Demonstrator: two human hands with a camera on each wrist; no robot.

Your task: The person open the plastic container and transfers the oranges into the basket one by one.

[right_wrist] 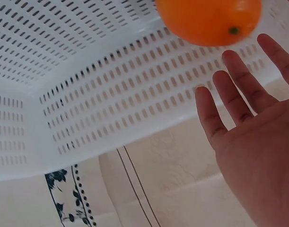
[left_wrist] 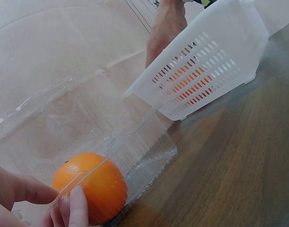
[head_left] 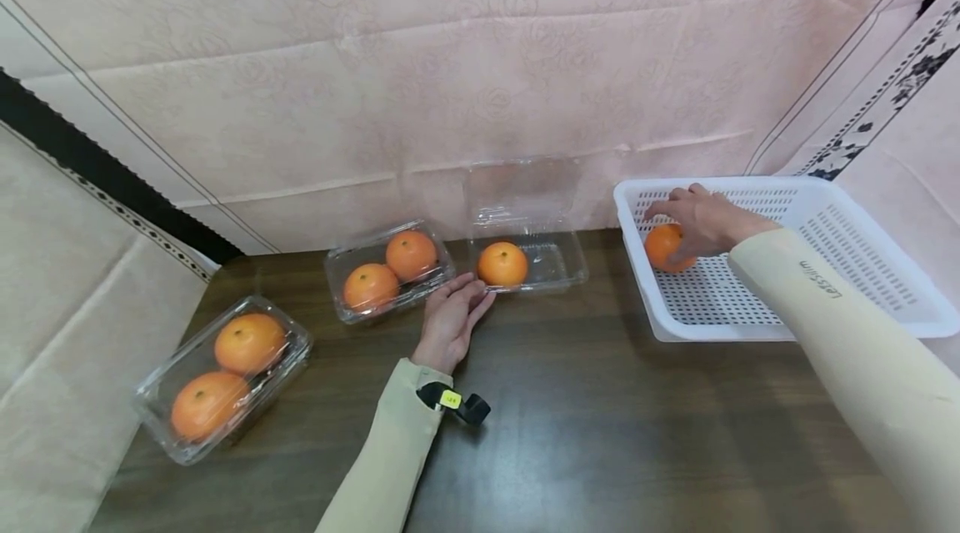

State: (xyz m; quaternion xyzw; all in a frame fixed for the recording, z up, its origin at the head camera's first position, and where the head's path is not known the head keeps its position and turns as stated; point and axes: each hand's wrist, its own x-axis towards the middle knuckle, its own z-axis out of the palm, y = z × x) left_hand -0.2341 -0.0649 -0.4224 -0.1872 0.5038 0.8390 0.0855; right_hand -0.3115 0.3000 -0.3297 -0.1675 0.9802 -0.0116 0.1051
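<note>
My left hand [head_left: 452,318] pinches the front rim of a clear plastic clamshell box [head_left: 551,259], its lid standing up against the cloth behind. One orange [head_left: 502,264] sits in the left half of that box; in the left wrist view the same orange [left_wrist: 94,189] shows behind my fingertips. Over at the right, my right hand [head_left: 701,220] reaches into a white basket [head_left: 873,237], above an orange [head_left: 666,248] by its left wall. The right wrist view has the fingers spread and extended, with a gap between them and the orange [right_wrist: 210,19].
Touching distance left of my left hand is a clear box [head_left: 347,266] with two oranges. Another box [head_left: 266,379] with two oranges lies at the table's left. A pink patterned cloth [head_left: 450,82] hangs behind the dark wooden table [head_left: 585,416].
</note>
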